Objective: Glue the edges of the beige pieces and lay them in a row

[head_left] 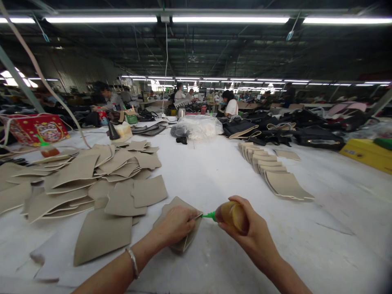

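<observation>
- White worktop (306, 237) in a long, strip-lit workshop hall.
- Left hand (176, 224): grip curled, pressing down a small stack of taupe fan-shaped leather pieces (183, 244) lying directly under it.
- Right hand (245, 230): grip wrapped round an amber squeeze bottle with green nozzle (233, 215), its tip at the stack's edge beside the left grip.
- Risk: squeezing too hard, or the stack slipping, could smear the piece faces.
- Beyond the left grip, scattered taupe pieces (92, 175); beyond the right, an overlapped row of pieces (275, 175).
</observation>
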Motion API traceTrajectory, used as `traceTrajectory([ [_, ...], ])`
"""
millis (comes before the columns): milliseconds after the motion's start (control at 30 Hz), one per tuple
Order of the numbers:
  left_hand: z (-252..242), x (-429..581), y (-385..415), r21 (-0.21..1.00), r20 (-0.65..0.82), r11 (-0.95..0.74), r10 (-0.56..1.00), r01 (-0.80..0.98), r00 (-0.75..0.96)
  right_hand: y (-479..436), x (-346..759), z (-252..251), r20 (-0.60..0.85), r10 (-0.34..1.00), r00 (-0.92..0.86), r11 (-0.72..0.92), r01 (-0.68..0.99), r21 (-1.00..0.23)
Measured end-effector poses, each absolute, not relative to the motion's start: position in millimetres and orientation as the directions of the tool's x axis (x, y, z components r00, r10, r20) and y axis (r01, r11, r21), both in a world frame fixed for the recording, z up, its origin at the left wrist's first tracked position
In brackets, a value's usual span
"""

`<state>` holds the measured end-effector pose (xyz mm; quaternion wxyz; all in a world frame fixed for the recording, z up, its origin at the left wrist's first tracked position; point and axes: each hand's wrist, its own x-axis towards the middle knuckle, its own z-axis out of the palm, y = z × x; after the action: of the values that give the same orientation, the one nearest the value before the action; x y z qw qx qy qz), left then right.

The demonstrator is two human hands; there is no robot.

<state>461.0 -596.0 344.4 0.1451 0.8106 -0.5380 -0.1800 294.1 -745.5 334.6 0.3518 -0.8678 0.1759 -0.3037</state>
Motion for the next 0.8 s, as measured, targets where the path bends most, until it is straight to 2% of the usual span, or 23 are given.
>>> traceTrajectory([
  [100, 338.6, 462.7, -595.1, 0.415, -0.074, -0.34, -0.937, -0.844, 0.341, -746.6, 294.7, 336.0, 0.389, -0.534, 0.75, -0.664, -0.087, -0.743],
  [300, 334.1, 462.9, -593.3, 0.424, -0.059, -0.327, -0.941, -0.845, 0.334, -747.3, 294.7, 333.5, 0.404, -0.565, 0.719, -0.654, -0.092, -0.751],
  [500, 332.9, 463.1, -592.7, 0.407, -0.073, -0.345, -0.935, -0.846, 0.346, -745.9, 292.0, 332.9, 0.292, -0.578, 0.762, -0.532, -0.081, -0.843],
  [667, 332.8, 462.8, -590.7, 0.405, -0.075, -0.338, -0.939, -0.85, 0.337, -751.0, 291.8, 328.9, 0.29, -0.633, 0.718, -0.495, -0.088, -0.864],
  [800, 331.6, 463.1, -590.2, 0.428, -0.081, -0.343, -0.936, -0.836, 0.343, -746.2, 289.4, 327.5, 0.197, -0.591, 0.782, -0.403, -0.075, -0.912],
])
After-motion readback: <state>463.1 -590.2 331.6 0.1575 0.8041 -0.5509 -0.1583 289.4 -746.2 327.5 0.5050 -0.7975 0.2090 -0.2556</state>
